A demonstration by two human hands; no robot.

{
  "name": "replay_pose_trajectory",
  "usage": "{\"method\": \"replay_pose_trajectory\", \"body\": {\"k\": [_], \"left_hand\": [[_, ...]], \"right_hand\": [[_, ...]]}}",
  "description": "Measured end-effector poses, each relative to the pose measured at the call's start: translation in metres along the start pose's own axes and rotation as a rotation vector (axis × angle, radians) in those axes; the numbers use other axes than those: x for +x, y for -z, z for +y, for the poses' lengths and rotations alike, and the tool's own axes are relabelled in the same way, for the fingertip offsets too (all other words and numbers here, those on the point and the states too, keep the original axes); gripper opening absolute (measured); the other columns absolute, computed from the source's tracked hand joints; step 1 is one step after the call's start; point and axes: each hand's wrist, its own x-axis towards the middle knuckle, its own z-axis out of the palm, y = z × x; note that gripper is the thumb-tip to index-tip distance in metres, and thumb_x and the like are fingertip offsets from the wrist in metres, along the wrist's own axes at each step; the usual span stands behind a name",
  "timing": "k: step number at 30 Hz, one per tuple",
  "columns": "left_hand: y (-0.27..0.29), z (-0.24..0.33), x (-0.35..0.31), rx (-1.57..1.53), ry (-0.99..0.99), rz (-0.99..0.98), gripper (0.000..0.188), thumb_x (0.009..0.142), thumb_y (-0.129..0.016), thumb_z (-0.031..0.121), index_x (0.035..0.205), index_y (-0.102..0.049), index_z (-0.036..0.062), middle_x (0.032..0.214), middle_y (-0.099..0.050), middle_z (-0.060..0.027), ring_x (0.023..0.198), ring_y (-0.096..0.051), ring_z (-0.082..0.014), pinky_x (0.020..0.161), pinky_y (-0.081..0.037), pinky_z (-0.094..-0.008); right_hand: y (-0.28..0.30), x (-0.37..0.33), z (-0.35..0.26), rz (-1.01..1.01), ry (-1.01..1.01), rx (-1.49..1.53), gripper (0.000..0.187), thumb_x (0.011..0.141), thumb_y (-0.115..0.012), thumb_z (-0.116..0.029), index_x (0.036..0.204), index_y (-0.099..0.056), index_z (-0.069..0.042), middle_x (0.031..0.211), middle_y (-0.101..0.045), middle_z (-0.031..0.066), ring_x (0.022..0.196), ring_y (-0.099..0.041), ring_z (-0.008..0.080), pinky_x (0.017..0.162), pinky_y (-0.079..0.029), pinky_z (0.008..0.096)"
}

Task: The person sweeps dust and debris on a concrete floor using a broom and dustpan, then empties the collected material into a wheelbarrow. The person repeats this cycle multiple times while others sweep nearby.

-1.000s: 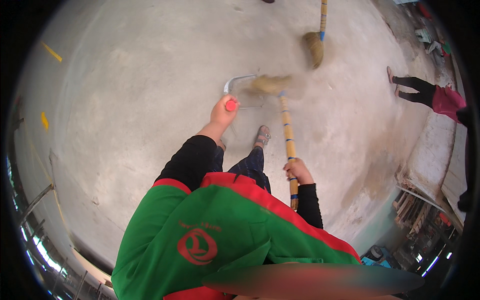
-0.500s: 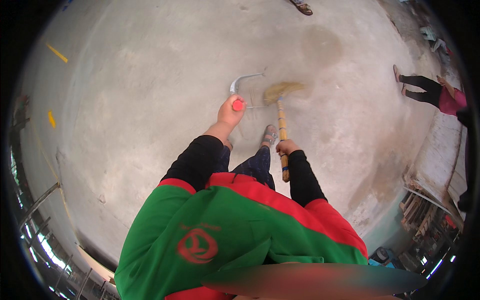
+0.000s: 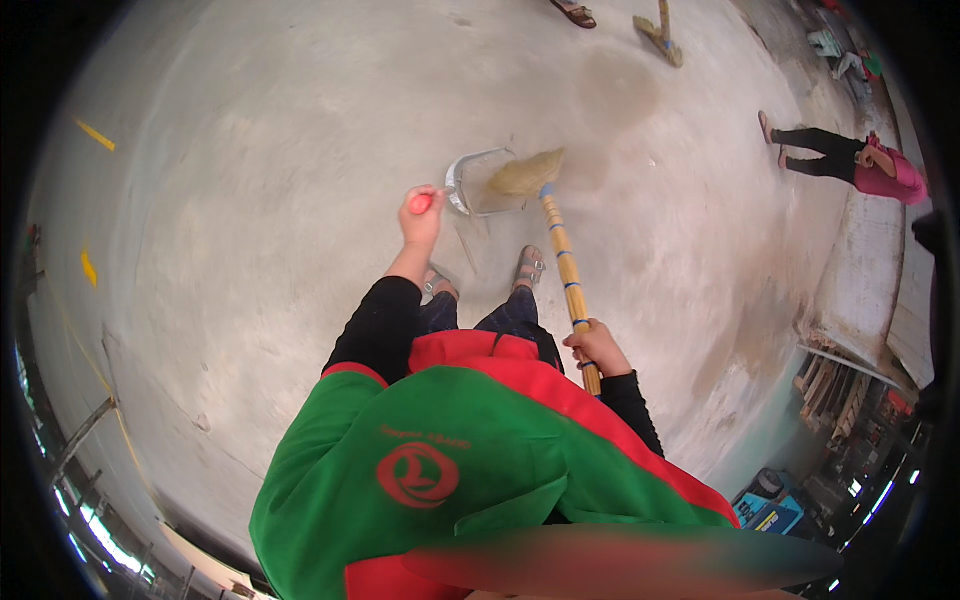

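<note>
My left hand (image 3: 421, 215) is closed around the red-ended handle of a dustpan (image 3: 456, 190). The pan rests low at the floor ahead of my feet, its silvery rim curving around a pale inside. In my right hand (image 3: 598, 347), fingers wrap the lower part of a long broom's (image 3: 566, 265) tan handle, banded in blue. Its straw-coloured head (image 3: 525, 175) is blurred and overlaps the dustpan's right side; whether it touches the pan, I cannot tell. The dustpan handle's length is mostly hidden behind my left hand.
Concrete floor (image 3: 280, 200) spreads all around. Another broom (image 3: 660, 42) and a sandalled foot (image 3: 575, 13) show at the far edge. A person in pink (image 3: 885, 175) stands to the right by a low pale ledge (image 3: 860, 280). Stacked wood (image 3: 832, 395) and a blue box (image 3: 772, 515) lie at lower right.
The broom head has swept left over the dustpan, and my right hand has drawn nearer to me. My left hand has shifted left, tilting the pan into fuller view. A second broom has appeared far off.
</note>
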Motion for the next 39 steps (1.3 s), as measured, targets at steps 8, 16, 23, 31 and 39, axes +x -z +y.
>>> {"method": "replay_pose_trajectory", "body": {"k": [8, 16, 23, 31, 39], "left_hand": [[0.092, 0.025, -0.024, -0.300, 0.171, 0.151, 0.012, 0.080, -0.063, 0.006, 0.090, -0.056, 0.0062, 0.114, -0.056, -0.0149, 0.092, -0.057, -0.0203, 0.076, -0.050, -0.0304], [0.139, 0.079, -0.052, -0.299, 0.171, 0.537, 0.013, 0.085, -0.056, 0.008, 0.093, -0.048, 0.0024, 0.107, -0.053, -0.0130, 0.086, -0.057, -0.0191, 0.072, -0.054, -0.0316], [0.157, 0.085, -0.055, -0.312, 0.199, 0.800, 0.015, 0.086, -0.056, 0.011, 0.095, -0.047, 0.0020, 0.104, -0.051, -0.0101, 0.086, -0.054, -0.0191, 0.074, -0.053, -0.0326], [0.207, 0.087, -0.047, -0.433, 0.133, 1.033, 0.023, 0.084, -0.057, 0.014, 0.097, -0.046, -0.0008, 0.102, -0.048, -0.0103, 0.088, -0.051, -0.0206, 0.075, -0.053, -0.0365], [0.259, 0.072, -0.049, -0.559, 0.189, 1.174, 0.045, 0.085, -0.057, 0.017, 0.115, -0.032, -0.0062, 0.109, -0.042, -0.0198, 0.096, -0.049, -0.0294, 0.079, -0.053, -0.0436]], "right_hand": [[0.029, 0.032, -0.069, 0.088, 0.206, 0.105, 0.028, 0.071, -0.065, -0.011, 0.089, -0.045, -0.003, 0.059, -0.048, 0.0035, 0.045, -0.049, 0.0119, 0.038, -0.043, 0.0282], [-0.030, 0.224, -0.176, -0.007, 0.369, 0.280, 0.027, 0.081, -0.058, -0.025, 0.092, -0.047, -0.003, 0.063, -0.049, 0.0050, 0.044, -0.052, 0.0175, 0.039, -0.043, 0.0321], [-0.024, 0.260, -0.105, -0.049, 0.066, 0.177, 0.027, 0.083, -0.054, -0.027, 0.087, -0.049, -0.001, 0.063, -0.052, 0.0091, 0.045, -0.054, 0.0220, 0.040, -0.044, 0.0345], [-0.004, 0.170, -0.005, 0.058, -0.046, 0.036, 0.024, 0.083, -0.054, -0.023, 0.094, -0.049, -0.002, 0.059, -0.051, 0.0083, 0.042, -0.052, 0.0201, 0.038, -0.043, 0.0343], [-0.001, 0.062, -0.004, 0.147, 0.137, -0.453, 0.050, 0.075, -0.062, -0.022, 0.115, -0.044, 0.002, 0.067, -0.059, 0.0166, 0.050, -0.059, 0.0248, 0.045, -0.047, 0.0345]]}}
